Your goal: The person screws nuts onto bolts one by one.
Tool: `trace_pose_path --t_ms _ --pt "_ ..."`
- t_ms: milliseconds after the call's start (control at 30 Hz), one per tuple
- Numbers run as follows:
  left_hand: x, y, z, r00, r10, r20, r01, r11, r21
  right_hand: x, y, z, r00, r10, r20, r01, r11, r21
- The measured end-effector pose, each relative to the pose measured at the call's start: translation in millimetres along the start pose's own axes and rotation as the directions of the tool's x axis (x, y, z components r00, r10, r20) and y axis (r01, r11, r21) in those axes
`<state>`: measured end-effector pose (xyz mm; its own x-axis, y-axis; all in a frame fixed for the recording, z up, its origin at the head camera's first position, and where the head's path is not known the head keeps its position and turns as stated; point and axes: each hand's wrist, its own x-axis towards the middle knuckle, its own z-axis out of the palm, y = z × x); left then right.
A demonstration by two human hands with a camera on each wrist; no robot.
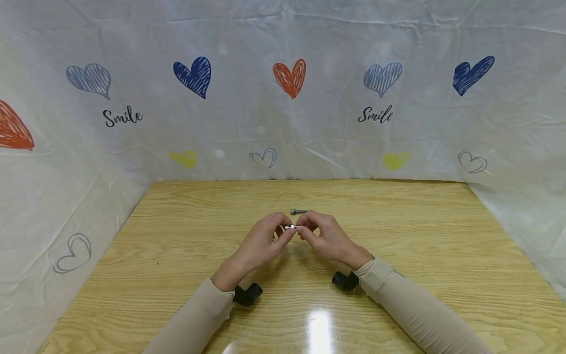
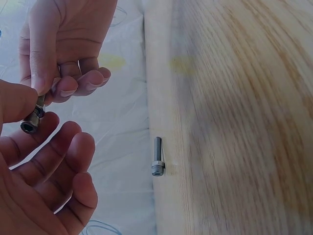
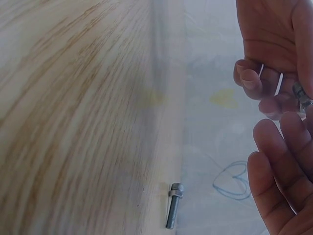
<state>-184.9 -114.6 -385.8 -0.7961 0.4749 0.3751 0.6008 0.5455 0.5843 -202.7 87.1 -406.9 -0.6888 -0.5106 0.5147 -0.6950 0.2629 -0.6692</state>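
Note:
Above the middle of the table, both hands meet at a small metal socket head bolt [image 1: 289,227]. My left hand [image 1: 264,241] pinches it near the head, thumb against the side; the hex recess shows in the left wrist view. A nut [image 2: 40,104] seems to sit on its shank, partly covered by the fingers. My right hand [image 1: 329,238] pinches the bolt's other end between thumb and index finger, hiding the tip. Just beyond the hands, a second socket head bolt [image 1: 298,212] lies on the table, with a nut [image 2: 158,164] up against its head.
The wooden table [image 1: 185,211] reaches back to a white cloth backdrop [image 1: 327,118] with printed hearts, which also hangs at both sides. Black curved pieces [image 1: 248,295] stick out by each wrist, below the beige sleeves [image 1: 190,314].

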Motion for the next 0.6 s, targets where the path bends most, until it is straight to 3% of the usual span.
trace_pose_path --t_ms 300,600 --pt "-0.2 -1.4 0.3 1.0 -0.002 -0.01 0.001 1.0 -0.025 -0.4 -1.5 -0.5 1.0 -0.002 -0.002 0.002 1.0 0.012" --pt "0.6 -1.9 0.2 0.999 0.044 -0.024 -0.044 0.999 -0.018 -0.7 -0.4 -0.3 1.0 0.004 0.008 -0.004 1.0 0.007"
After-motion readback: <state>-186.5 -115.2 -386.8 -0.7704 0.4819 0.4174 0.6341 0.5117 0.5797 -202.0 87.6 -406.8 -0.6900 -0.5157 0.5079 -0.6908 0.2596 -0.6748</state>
